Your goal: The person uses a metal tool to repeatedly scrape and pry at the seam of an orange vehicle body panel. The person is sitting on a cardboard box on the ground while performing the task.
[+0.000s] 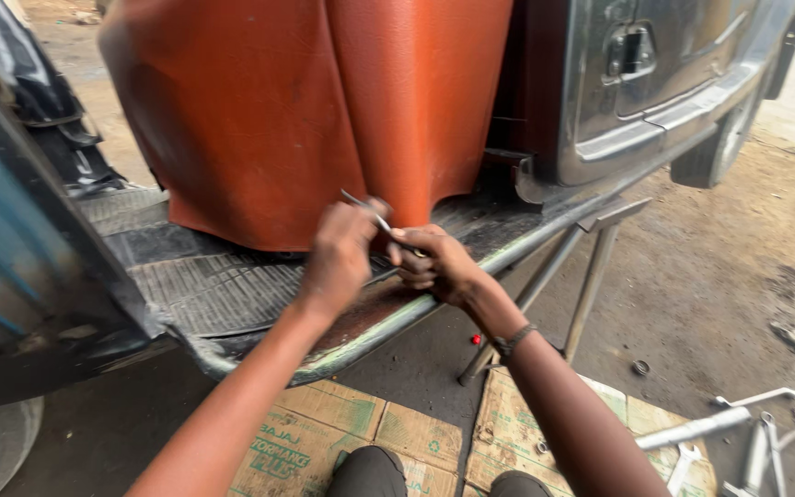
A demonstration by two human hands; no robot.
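Flattened cardboard sheets (342,437) lie at the bottom of the frame under the person's knees, and just above centre the left hand (340,253) grips a thin metal hand tool (365,210) while the right hand (434,262) pinches something small, hidden by its fingers, at the lower edge of the orange-brown vinyl cover (324,101). With both hands crowded on the worn, ribbed vehicle step (223,290), the tool's tip could slip and nick a finger or tear the smooth, lightly creased vinyl.

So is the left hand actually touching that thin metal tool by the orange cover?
Touching. The head view shows the left hand closed around the thin metal tool, whose end sticks out above the fingers.
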